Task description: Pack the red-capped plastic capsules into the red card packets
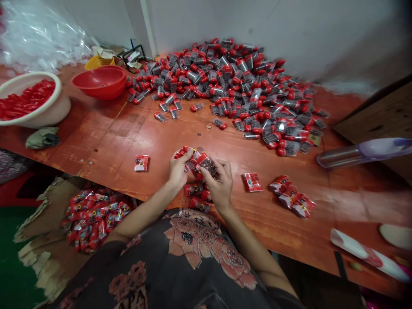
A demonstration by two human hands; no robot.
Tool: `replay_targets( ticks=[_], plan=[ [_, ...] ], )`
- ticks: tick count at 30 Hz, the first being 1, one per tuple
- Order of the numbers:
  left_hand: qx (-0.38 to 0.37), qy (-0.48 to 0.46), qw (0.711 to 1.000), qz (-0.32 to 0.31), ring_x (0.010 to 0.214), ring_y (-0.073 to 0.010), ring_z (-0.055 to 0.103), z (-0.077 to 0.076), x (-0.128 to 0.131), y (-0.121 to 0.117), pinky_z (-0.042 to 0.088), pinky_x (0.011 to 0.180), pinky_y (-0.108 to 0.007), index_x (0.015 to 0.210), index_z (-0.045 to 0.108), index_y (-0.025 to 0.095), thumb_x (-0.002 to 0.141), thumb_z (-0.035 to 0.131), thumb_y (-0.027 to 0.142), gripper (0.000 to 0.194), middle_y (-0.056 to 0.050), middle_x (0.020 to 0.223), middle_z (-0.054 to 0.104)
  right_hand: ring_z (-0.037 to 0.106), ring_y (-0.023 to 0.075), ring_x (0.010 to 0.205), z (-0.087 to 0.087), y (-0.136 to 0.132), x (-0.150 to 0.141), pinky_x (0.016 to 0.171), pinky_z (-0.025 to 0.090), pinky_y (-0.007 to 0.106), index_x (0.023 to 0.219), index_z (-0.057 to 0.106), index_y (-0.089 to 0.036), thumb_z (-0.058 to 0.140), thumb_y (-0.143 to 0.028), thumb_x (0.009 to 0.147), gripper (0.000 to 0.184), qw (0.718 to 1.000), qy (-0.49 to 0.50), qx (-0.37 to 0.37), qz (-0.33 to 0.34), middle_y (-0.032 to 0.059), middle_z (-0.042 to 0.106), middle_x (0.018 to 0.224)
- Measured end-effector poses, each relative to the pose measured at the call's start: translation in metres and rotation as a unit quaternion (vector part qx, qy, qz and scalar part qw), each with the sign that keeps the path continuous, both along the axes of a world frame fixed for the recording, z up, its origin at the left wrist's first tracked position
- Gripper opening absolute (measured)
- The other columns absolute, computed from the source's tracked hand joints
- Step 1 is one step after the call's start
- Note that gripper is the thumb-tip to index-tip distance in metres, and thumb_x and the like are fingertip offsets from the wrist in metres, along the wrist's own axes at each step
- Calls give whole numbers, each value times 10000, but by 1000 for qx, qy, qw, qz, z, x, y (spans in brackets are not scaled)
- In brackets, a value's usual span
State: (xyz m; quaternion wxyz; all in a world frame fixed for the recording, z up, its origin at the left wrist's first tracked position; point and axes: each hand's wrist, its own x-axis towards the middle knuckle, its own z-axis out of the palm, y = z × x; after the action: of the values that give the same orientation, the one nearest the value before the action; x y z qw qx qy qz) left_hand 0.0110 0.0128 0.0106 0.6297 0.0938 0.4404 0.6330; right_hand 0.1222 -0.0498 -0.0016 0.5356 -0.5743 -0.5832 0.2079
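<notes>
My left hand (177, 168) is closed on red printed sleeves (192, 159), bunched between thumb and fingers. In my right hand (220, 181) is a small clear jar (206, 164) with a red cap and dark contents, touching the sleeves. Whether the jar is partly inside one is too small to tell. Just below my hands, several jars in printed sleeves (195, 189) lie against the table's near edge. A flat red packet of sleeves (141, 163) rests to the left, another flat packet (252, 182) to the right. Farther right are several opened-out sleeves (291, 197).
Red-capped jars (225, 81) form a big heap against the wall. At left stand a white tub (59, 105) of red caps and a red bowl (96, 83). Below the table, a cardboard box (45, 240) holds sleeved jars (96, 219). A clear tube (347, 155) lies at right.
</notes>
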Motion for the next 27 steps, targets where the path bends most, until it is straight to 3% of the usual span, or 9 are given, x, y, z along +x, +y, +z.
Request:
replay_targets(
  ticks=[5, 15, 22, 27],
  plan=[
    [30, 34, 999, -8, 580, -83, 608, 2, -1, -4, 485, 618, -217, 753, 643, 151, 495, 903, 248, 378, 30, 689, 670, 591, 195, 977, -2, -2, 0, 880, 527, 416, 1244, 620, -334, 662, -273, 848, 403, 998, 31, -42, 18, 38, 568, 1030],
    [50, 36, 990, -128, 640, -119, 637, 8, -6, -21, 516, 670, -252, 775, 679, 144, 525, 886, 219, 333, -10, 749, 702, 592, 193, 1009, -4, -4, 5, 877, 532, 403, 1248, 613, -357, 657, -246, 846, 420, 1000, 10, 8, 3, 34, 591, 1067],
    [50, 50, 981, -182, 661, -142, 653, 17, -18, -20, 537, 673, -268, 791, 695, 165, 429, 890, 113, 414, -8, 766, 717, 626, 193, 981, -2, -6, 5, 879, 539, 411, 1197, 648, -308, 696, -249, 806, 398, 988, 137, -60, 38, 34, 630, 1051],
    [37, 90, 970, -225, 657, -146, 650, 15, -20, -24, 536, 640, -261, 841, 710, 173, 481, 881, 153, 399, -21, 764, 714, 607, 181, 961, -2, -9, 5, 861, 523, 379, 1208, 644, -352, 673, -197, 830, 410, 997, 54, 1, 49, 20, 616, 1023]
  ],
)
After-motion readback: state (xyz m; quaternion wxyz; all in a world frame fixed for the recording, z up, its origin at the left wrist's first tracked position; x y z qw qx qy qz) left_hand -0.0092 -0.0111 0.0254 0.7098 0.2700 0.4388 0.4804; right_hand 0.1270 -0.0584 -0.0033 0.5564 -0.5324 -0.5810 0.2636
